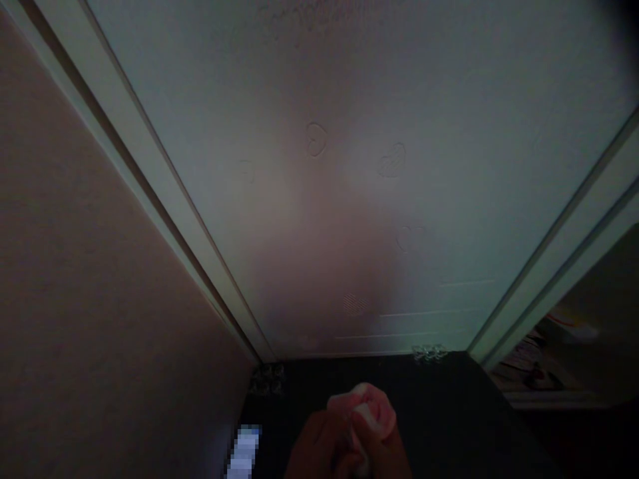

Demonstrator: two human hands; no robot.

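- Here are the two hands, low in the frame just right of centre: left hand (312, 440) and right hand (383, 448), drawn together, fingers curled in, both gripping one soft-looking pink-and-white bundle (385, 407).
- The bundle sits right between them, poking out above the fingers on the far side; cloth or paper, it's too dim to call.
- Neither hand is nearer, since both are on it; the folds hide its long axis, though the visible part spreads sideways across the fingertips.
- Beneath and beyond, a dark surface (449, 416), with a pale lattice-like cluster (429, 353) at its back edge and a dimmer cluster (268, 379) at the back left.
- Lower left, a bright pixelated patch (243, 452), unreadable.
- Behind, a pale panel (200, 133) marked with faint heart outlines (316, 140).
- Out wide: brownish wall (74, 266) left, cluttered shelf (539, 372) right.
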